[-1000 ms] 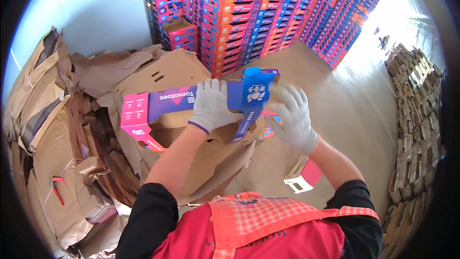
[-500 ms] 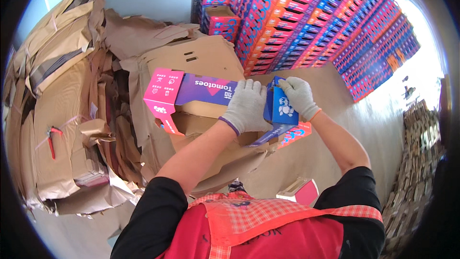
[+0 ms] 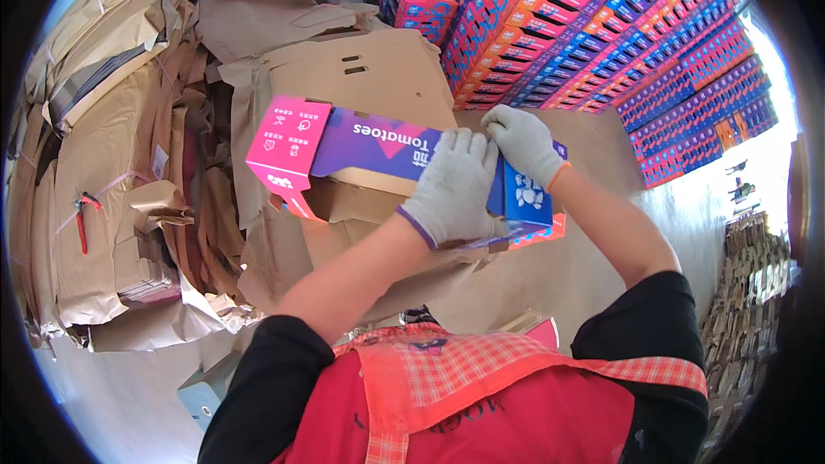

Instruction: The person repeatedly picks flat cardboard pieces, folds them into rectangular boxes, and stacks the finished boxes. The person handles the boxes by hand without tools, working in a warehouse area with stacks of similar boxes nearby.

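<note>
While both gloved hands are at the near-right part of one cardboard box in the head view, most of its length runs off to the left of them. Its long axis goes side to side, dipping slightly toward the right, from a pink end past a purple wall to a blue end. The left hand lies across the purple wall, fingers together (its underside is hidden, so I cannot tell how firmly it closes). The right hand is the nearer one to the blue end, its fingers bent over the top corner, close to the left fingertips; whether they pinch the board I cannot tell. The box sits in front of the person, over brown cardboard, with one slotted sheet showing behind it, two dark slots in that. Counted up: two hands, one box between them, one red-handled tool on the one large wrapped bundle at left, and one open-topped pink box standing in front of the stacked boxes, which are too many to count.
</note>
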`<action>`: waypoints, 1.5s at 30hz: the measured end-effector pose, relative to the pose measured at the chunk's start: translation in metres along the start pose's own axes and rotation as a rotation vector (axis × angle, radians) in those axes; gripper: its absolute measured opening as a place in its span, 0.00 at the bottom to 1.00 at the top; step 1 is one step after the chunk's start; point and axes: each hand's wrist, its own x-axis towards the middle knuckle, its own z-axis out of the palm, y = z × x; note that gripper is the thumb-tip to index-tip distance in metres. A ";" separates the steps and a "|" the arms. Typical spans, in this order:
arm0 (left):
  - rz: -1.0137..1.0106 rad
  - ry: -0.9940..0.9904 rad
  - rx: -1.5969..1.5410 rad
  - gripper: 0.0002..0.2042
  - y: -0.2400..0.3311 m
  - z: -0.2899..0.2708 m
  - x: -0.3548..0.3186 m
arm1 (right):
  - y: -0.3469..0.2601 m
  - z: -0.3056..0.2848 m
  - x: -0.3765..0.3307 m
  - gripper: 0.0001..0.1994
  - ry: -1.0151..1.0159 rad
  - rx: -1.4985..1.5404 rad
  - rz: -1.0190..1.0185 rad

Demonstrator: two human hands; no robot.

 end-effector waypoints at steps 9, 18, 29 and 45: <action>-0.063 0.348 -0.418 0.32 -0.049 -0.025 -0.052 | -0.059 -0.008 -0.016 0.27 0.031 0.045 -0.313; -0.268 0.142 -0.072 0.65 -0.027 -0.063 -0.196 | 0.079 0.091 -0.007 0.17 -0.421 1.213 0.385; 0.009 0.204 -0.301 0.36 0.040 0.012 -0.034 | 0.033 0.029 -0.086 0.10 0.724 1.129 0.092; -0.393 0.225 -0.669 0.60 0.053 0.078 -0.052 | -0.035 -0.017 -0.040 0.09 -0.073 0.040 -0.492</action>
